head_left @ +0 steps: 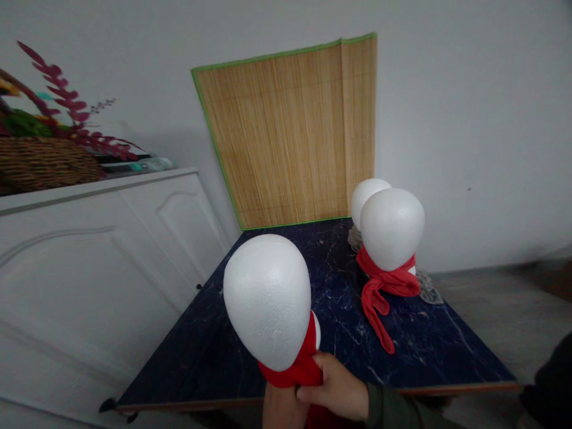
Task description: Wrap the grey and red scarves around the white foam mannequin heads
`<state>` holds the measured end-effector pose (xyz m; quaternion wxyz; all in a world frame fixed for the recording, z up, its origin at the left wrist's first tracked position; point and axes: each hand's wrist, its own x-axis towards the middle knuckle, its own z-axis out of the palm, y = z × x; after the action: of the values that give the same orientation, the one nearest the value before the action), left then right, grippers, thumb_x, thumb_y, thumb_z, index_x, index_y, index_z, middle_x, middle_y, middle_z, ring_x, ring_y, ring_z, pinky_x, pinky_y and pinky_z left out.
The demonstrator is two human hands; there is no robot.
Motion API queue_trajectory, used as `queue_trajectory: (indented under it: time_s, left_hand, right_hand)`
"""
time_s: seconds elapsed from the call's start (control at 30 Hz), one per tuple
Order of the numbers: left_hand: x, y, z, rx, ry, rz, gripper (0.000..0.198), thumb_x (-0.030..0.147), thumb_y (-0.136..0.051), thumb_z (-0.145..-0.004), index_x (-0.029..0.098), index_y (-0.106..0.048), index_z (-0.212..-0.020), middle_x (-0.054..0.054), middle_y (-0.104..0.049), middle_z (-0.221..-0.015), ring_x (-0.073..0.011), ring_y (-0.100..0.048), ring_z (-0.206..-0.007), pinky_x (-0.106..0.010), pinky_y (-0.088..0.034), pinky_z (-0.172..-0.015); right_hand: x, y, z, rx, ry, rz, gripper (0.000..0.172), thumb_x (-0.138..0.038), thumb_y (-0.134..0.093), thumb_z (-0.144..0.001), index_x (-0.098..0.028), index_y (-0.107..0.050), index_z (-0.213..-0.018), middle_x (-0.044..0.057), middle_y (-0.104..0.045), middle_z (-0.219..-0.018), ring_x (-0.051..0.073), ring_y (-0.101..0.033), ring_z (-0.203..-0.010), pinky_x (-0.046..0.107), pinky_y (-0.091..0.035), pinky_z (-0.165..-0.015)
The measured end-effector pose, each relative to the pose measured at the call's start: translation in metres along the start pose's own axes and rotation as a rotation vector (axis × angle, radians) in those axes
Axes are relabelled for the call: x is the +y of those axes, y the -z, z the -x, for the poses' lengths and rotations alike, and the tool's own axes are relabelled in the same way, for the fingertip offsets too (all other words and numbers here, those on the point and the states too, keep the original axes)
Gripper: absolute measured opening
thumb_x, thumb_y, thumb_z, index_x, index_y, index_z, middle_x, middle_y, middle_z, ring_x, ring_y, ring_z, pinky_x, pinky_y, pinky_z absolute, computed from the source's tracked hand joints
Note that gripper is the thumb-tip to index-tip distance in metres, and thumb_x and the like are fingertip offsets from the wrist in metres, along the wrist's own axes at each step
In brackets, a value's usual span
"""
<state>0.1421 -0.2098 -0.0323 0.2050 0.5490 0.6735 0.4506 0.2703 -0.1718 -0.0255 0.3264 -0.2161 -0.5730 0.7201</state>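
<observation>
A white foam mannequin head [267, 298] leans at the near edge of the dark marbled table [420, 345], with a red scarf [304, 363] wound round its neck. My right hand [333, 390], in a green sleeve, is closed on the scarf just under the head. My left hand [279, 408] sits beneath the scarf beside the right hand; its fingers are hidden. A second foam head [392, 229] stands upright at the table's right side with a red scarf [379, 298] knotted and hanging down. A third foam head [367, 193] peeks out behind it.
A bamboo mat [290, 131] with a green border leans against the wall behind the table. At the left is a white cabinet [89, 268] bearing a wicker basket [44, 164] of flowers. A patterned grey cloth [429, 290] lies under the right-hand heads. Grey floor lies right.
</observation>
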Motion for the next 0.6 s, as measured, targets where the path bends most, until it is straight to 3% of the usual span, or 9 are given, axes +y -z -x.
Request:
queue_trajectory:
  time_s: [0.13,0.23,0.33,0.4,0.5,0.6]
  left_hand:
    - [0.006,0.009,0.000,-0.036,0.053,-0.136,0.035,0.036,-0.060,-0.064,0.015,-0.065,-0.092,-0.014,-0.063,-0.101,-0.0316,-0.054,-0.099,-0.044,-0.039,-0.088]
    - [0.009,0.017,-0.003,-0.114,0.112,-0.037,0.042,0.038,-0.062,-0.065,0.012,-0.062,-0.098,-0.015,-0.063,-0.100,-0.0301,-0.056,-0.097,-0.043,-0.039,-0.089]
    - [0.008,0.020,-0.004,-0.239,0.176,0.289,0.045,0.034,-0.063,-0.067,0.014,-0.059,-0.107,-0.012,-0.065,-0.101,-0.0276,-0.058,-0.096,-0.041,-0.041,-0.089]
    - [0.004,0.021,-0.004,-0.270,0.269,0.570,0.047,0.030,-0.064,-0.067,0.016,-0.057,-0.110,-0.010,-0.065,-0.101,-0.0261,-0.059,-0.094,-0.039,-0.043,-0.086]
    - [-0.006,0.026,-0.006,-0.174,0.427,0.929,0.047,0.024,-0.066,-0.064,0.018,-0.058,-0.109,-0.008,-0.065,-0.103,-0.0250,-0.059,-0.097,-0.037,-0.044,-0.087]
    - [-0.018,0.035,-0.011,-0.142,0.555,1.188,0.037,0.023,-0.065,-0.064,0.018,-0.063,-0.100,-0.008,-0.066,-0.101,-0.0252,-0.058,-0.099,-0.038,-0.043,-0.089]
  right_hand:
    - [-0.010,0.001,-0.001,-0.021,-0.090,-0.527,0.023,-0.023,-0.064,-0.065,-0.014,-0.064,-0.086,0.004,-0.063,-0.076,0.016,-0.057,-0.076,0.030,-0.037,-0.081]
    - [-0.012,-0.001,-0.002,-0.005,-0.123,-0.584,0.025,-0.025,-0.065,-0.065,-0.015,-0.063,-0.088,0.004,-0.064,-0.079,0.015,-0.059,-0.076,0.031,-0.037,-0.082]
    - [-0.012,0.000,-0.002,-0.051,-0.105,-0.379,0.029,-0.033,-0.063,-0.070,-0.015,-0.061,-0.093,0.004,-0.063,-0.081,0.016,-0.058,-0.075,0.034,-0.038,-0.082]
    - [-0.013,0.010,-0.001,-0.016,-0.018,-0.080,0.027,-0.037,-0.059,-0.074,-0.016,-0.062,-0.090,0.005,-0.061,-0.085,0.017,-0.055,-0.081,0.034,-0.038,-0.081]
    - [-0.015,0.044,0.003,0.207,0.139,0.424,0.021,-0.035,-0.054,-0.076,-0.015,-0.062,-0.074,0.006,-0.056,-0.088,0.019,-0.051,-0.087,0.032,-0.038,-0.081]
    - [-0.015,0.088,0.011,0.456,0.150,0.648,0.021,-0.032,-0.050,-0.077,-0.016,-0.058,-0.068,0.005,-0.054,-0.077,0.018,-0.051,-0.077,0.031,-0.040,-0.074]
